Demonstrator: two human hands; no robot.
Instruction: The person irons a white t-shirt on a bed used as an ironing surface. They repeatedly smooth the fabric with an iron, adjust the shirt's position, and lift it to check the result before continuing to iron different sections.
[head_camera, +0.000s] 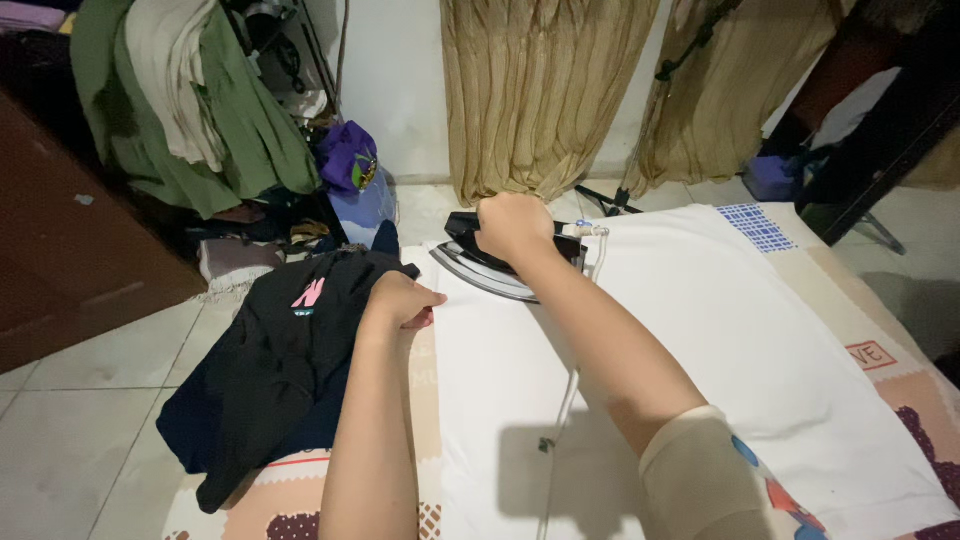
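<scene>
- While the person kneels or sits low over the floor, the right hand is clamped round the handle of a black iron, which sits flat on the far left corner of a white cloth.
- That iron has a shiny metal soleplate showing along its near edge, and a pale cord trails from it back down across the cloth toward the person.
- Fingers of the left hand are curled loosely together, knuckles resting at the left edge of the white cloth, just beside a dark garment; I cannot tell whether it pinches the cloth or only presses on it.
- White cloth lies spread flat over a patterned mat on the tiled floor, and most of what I can see of it looks smooth already.
- By my reading the pressing is well along on this piece: the broad middle and right part lie flat, and the iron is at the last far corner.
- Left to do, as far as it shows, is the dark garment with a pink mark, which lies crumpled and half off the mat.
- Behind, tan curtains hang against the wall, and green and cream clothes are heaped at the far left.
</scene>
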